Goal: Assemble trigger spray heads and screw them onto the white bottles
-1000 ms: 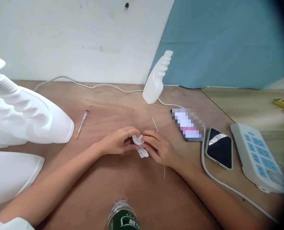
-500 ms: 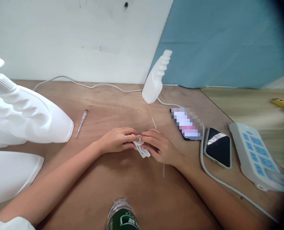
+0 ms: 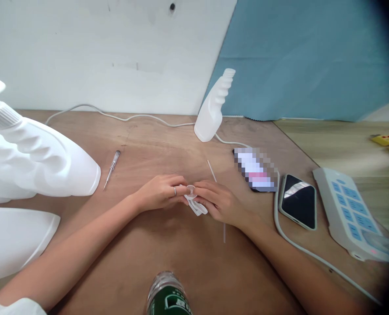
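Observation:
Over the middle of the table, my left hand and my right hand meet at a small white plastic sprayer part. It has a round end and a prong-like lower end pointing towards me. Both hands are closed on it with bent fingers, which cover its upper portion. A ring is on a finger of my left hand. Under my right hand lies a thin white tube, its far end showing beyond the fingers. A white spray bottle without a head stands upright behind the hands.
Large white spray bottles fill the left side, near a small screwdriver. A green-labelled bottle stands at the front. To the right are a phone with a blurred screen, a dark phone, a power strip and a cable.
The sprayer part has turned slightly between my fingers, and my right fingers have shifted a little on it. Everything else stays in place.

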Tool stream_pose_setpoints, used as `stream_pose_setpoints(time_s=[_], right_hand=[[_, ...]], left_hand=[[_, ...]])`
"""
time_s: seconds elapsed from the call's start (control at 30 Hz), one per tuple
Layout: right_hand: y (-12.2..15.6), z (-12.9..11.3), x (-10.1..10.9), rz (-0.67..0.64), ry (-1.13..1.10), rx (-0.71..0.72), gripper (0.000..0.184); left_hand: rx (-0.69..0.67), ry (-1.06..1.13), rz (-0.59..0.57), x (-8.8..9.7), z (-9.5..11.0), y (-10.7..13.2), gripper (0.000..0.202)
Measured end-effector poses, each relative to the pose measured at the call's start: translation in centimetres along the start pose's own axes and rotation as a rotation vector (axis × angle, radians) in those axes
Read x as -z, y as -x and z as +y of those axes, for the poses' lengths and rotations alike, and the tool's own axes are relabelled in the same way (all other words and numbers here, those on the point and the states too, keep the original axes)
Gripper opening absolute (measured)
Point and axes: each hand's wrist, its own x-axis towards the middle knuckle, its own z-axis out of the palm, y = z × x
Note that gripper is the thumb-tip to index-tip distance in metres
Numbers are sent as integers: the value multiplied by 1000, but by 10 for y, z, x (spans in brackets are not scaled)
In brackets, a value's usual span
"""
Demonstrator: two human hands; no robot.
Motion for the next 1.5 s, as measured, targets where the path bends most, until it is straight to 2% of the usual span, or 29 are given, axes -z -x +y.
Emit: stream_pose_setpoints(time_s=[0.2, 0.37, 0.5, 0.63, 0.8, 0.97, 1.17, 1.37, 1.5], right_hand=[[-2, 0, 0, 20, 48, 73, 30], [0, -1, -3, 14, 2, 10, 31], [-1, -4, 4, 108, -73, -34, 35], [-1, 1, 15, 197, 22, -74, 40], [4, 17, 20, 137, 251, -101, 31], [7, 26, 20, 77, 336, -309, 21], [7, 26, 18, -26, 299, -541, 36], [9, 28, 17, -13, 241, -553, 37], [10, 30, 17, 35, 262, -547, 41]], left_hand=[[10, 10, -2, 1, 1, -1, 28], [16, 37, 24, 0, 1, 0, 27], [27, 56, 25, -3, 1, -1, 26], [53, 99, 14, -5, 2, -1, 26], [94, 164, 18, -4, 4, -2, 27], [133, 188, -8, 0, 9, -5, 26], [156, 184, -36, -3, 9, -3, 26], [229, 216, -27, -4, 9, -2, 27], [197, 212, -3, -3, 8, -4, 26]])
